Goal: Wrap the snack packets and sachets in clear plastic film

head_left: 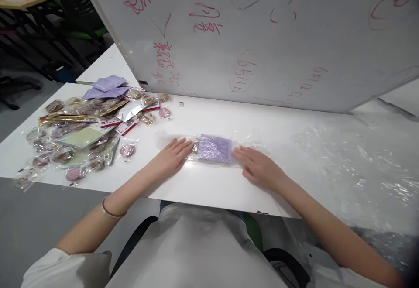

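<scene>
A purple packet (215,149) lies flat in clear plastic wrap (242,137) on the white table, with a small, blurred item showing at its left end. My left hand (173,155) rests palm down on the wrap to the left of the packet, fingers extended and holding nothing. On the other side, my right hand (257,165) lies low with its fingers stretched toward the packet's right edge, touching the end of the wrap. What is under the palms is hidden.
Wrapped snacks (63,155), purple packets (106,91) and red-edged cards (127,126) are heaped at the left. One wrapped pink piece (127,150) lies apart. Clear plastic film (363,174) spreads over the right side. A whiteboard (278,61) stands behind the table (203,187).
</scene>
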Available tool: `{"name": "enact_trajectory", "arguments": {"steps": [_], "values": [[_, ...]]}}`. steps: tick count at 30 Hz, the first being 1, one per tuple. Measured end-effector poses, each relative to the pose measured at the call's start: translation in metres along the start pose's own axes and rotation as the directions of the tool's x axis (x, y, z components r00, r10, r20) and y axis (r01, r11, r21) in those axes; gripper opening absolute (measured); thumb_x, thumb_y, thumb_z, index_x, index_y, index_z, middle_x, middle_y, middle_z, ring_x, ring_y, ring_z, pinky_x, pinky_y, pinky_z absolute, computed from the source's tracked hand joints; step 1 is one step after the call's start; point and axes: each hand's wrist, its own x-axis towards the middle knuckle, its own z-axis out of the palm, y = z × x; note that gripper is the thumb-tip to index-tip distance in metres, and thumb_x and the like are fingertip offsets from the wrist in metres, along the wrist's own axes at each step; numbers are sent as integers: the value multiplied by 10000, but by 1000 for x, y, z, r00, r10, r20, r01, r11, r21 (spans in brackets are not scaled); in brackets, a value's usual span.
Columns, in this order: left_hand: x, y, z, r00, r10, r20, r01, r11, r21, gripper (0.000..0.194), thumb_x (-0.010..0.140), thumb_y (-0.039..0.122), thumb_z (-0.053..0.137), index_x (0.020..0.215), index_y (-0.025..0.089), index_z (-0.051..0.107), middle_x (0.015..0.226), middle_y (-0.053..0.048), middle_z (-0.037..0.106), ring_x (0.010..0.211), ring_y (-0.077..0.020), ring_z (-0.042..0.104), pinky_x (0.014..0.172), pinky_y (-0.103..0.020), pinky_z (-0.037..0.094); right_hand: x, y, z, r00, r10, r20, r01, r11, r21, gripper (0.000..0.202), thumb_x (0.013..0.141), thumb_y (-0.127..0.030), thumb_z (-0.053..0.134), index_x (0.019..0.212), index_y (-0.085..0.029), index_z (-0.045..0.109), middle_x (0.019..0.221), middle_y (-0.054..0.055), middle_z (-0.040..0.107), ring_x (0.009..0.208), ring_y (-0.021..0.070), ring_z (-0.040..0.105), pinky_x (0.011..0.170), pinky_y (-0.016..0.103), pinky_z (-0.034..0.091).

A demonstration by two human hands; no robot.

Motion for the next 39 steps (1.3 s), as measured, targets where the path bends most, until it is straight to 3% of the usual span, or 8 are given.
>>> {"name": "enact_trajectory", "arguments": {"steps": [6,11,17,23,27,30,33,39], "values": [[21,-15,-2,946,-324,17,322,944,72,310,959,172,325,945,181,634,948,-99,708,897,-233,674,764,-350,516,30,17,-5,908,396,135,-395,918,-35,265,915,-145,381,917,-209,639,842,38,728,682,169,644,568,259,402],[48,-10,1,835,-514,196,472,852,225,264,938,144,343,1040,139,587,857,-111,673,736,-249,664,622,-331,466,60,10,7,746,617,251,-580,787,-210,253,866,-148,422,1041,-163,603,685,53,675,570,191,571,553,286,291],[37,-7,8,928,-368,-56,371,899,231,441,923,136,385,1353,60,450,1323,-244,525,1242,-354,516,976,-477,458,33,17,2,795,606,18,-605,795,-42,408,878,-371,492,1198,-133,579,1014,134,691,983,287,617,853,394,419],[57,43,23,998,47,-37,-45,997,61,637,970,386,449,1526,137,262,1610,-170,252,1509,-352,144,1211,-563,150,25,40,-29,595,730,336,-788,612,64,872,579,-709,741,1239,-172,550,1254,160,616,1066,340,607,798,408,492],[72,65,43,1000,10,17,-12,997,82,647,981,513,418,1522,172,318,1617,-167,242,1500,-392,162,1172,-649,139,36,49,-36,383,746,545,-918,373,135,506,584,-590,790,863,-192,649,895,88,696,783,262,649,621,337,477],[72,67,50,1000,7,5,-7,993,122,638,989,501,412,1523,162,327,1616,-172,241,1496,-395,177,1159,-662,164,47,36,-36,424,727,540,-858,132,496,363,646,-515,771,785,-198,661,828,54,703,760,226,658,638,315,493],[74,66,52,1000,0,-27,4,992,127,620,977,501,443,1476,135,411,1600,-191,274,1488,-406,197,1148,-674,187,64,-2,-23,488,785,381,-589,-26,808,386,733,-503,710,972,-203,670,988,57,721,873,223,681,752,335,537],[64,60,25,992,121,-47,-125,989,-74,282,959,207,450,1055,129,704,1088,-143,725,1196,-271,608,1137,-495,366,84,-71,28,728,686,21,-466,472,748,559,877,-484,589,1343,-202,462,1233,129,657,1118,276,638,920,442,528]]}}
